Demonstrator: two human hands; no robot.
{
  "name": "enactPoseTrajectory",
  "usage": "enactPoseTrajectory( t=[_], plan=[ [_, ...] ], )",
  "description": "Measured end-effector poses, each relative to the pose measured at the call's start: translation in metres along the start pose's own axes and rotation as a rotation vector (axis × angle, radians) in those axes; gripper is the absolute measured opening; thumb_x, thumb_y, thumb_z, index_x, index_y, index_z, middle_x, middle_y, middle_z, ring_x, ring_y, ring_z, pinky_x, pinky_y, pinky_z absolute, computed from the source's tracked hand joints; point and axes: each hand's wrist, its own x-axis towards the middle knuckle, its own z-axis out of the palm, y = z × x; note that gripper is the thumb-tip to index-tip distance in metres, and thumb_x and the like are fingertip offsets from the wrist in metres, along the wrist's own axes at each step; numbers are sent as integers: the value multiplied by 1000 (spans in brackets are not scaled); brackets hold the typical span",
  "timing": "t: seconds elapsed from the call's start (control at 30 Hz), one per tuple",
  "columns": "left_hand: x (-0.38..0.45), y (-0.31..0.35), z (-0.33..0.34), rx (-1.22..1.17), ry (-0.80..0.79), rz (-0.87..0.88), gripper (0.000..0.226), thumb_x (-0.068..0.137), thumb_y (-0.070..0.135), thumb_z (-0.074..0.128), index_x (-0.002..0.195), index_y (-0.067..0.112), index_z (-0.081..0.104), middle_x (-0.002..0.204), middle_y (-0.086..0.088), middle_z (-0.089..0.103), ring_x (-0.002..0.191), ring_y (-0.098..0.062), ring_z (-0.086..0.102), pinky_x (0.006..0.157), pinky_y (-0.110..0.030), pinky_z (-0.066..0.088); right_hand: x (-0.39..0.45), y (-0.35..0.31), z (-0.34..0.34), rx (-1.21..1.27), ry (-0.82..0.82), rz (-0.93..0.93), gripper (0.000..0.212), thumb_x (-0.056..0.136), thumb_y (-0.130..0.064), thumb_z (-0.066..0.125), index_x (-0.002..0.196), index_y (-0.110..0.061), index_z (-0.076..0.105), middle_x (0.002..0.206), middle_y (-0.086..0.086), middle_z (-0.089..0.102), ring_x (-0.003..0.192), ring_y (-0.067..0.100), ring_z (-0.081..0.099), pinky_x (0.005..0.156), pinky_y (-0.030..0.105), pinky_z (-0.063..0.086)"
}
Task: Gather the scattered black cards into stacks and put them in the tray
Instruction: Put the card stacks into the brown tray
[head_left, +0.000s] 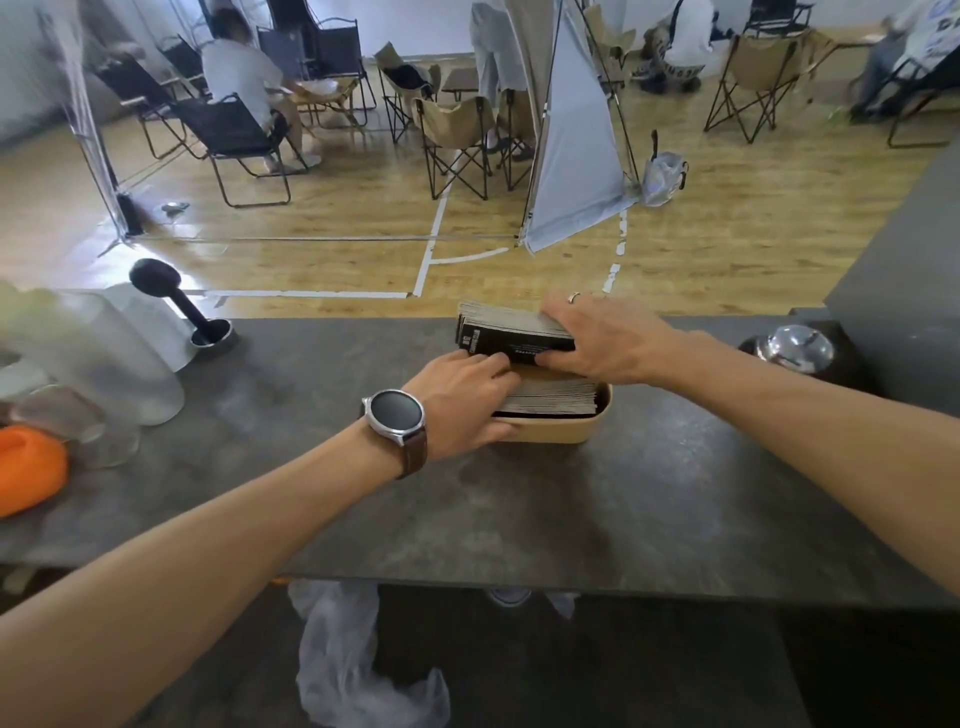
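Clamping a stack of black cards (511, 332), the right hand (605, 340) curls its grip around it above the tan tray (561, 428). Beside it, the left hand (462, 402) steadies the tray's near end, likely keeping it still on the table (571, 519); another stack (556, 397) already lies inside.

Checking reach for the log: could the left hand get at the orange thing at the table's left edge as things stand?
Probably yes. The left hand is busy at the tray, fingers on the card stack, but the grey table between it and the orange thing looks bare. It would have to let go first.
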Motion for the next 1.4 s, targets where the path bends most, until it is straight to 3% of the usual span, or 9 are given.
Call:
enactPoseTrajectory(
  t=[0.17,0.37,0.53,0.77,0.87,0.93,1.03,1.2,1.4],
  plan=[
    [1,-1,-1,-27,9,10,48,89,52,54,121,16,54,115,-2,53,104,-25,56,94,-36,42,6,9,-7,95,-32,17,33,93,-54,54,113,-32,40,93,-5,54,80,17,54,71,37,46],
    [-1,-3,1,-32,8,21,52,90,59,48,123,19,53,113,1,51,96,-22,58,85,-33,43,8,12,6,-43,-42,-51,40,92,-56,54,118,-28,43,100,-1,59,83,20,56,65,34,42],
    [0,-3,6,-48,34,18,58,91,66,39,119,18,56,108,0,53,91,-23,60,81,-34,46,9,15,13,-10,-50,-70,33,91,-57,53,107,-30,41,97,-3,60,82,18,56,64,35,43],
    [1,-2,4,-70,19,-26,62,91,65,24,115,20,59,103,4,53,88,-18,57,76,-29,42,5,18,6,-13,-98,-54,35,91,-53,56,112,-26,47,97,-4,59,86,19,56,65,34,41],
    [2,2,4,-154,92,-82,55,94,60,27,106,18,60,97,4,53,79,-17,56,66,-26,38,5,14,6,-45,-133,-57,33,92,-51,56,112,-26,47,97,-5,56,86,19,56,65,33,42],
    [0,4,3,-205,248,-193,37,95,46,43,104,14,57,97,1,52,73,-19,56,62,-26,38,5,13,7,-38,-148,-37,34,91,-51,56,113,-27,47,100,-3,58,87,19,57,73,37,49],
    [1,-3,4,-99,385,-376,39,88,39,56,115,10,49,110,-6,50,89,-24,52,78,-33,42,4,14,9,-44,-163,-17,37,91,-54,55,115,-27,46,102,-2,60,87,20,58,78,41,53],
    [10,-14,17,-177,137,-194,71,94,56,27,148,11,25,150,-6,31,137,-24,30,117,-39,21,4,13,13,-124,-155,-39,42,92,-57,48,118,-24,43,111,3,59,84,20,53,71,36,46],
    [10,-16,42,-214,-55,-217,83,90,65,1,155,14,-1,163,-3,4,149,-15,-1,122,-35,0,-9,5,23,-183,-121,-34,48,97,-55,31,128,-18,37,130,13,48,86,26,57,68,38,44]
  ],
)
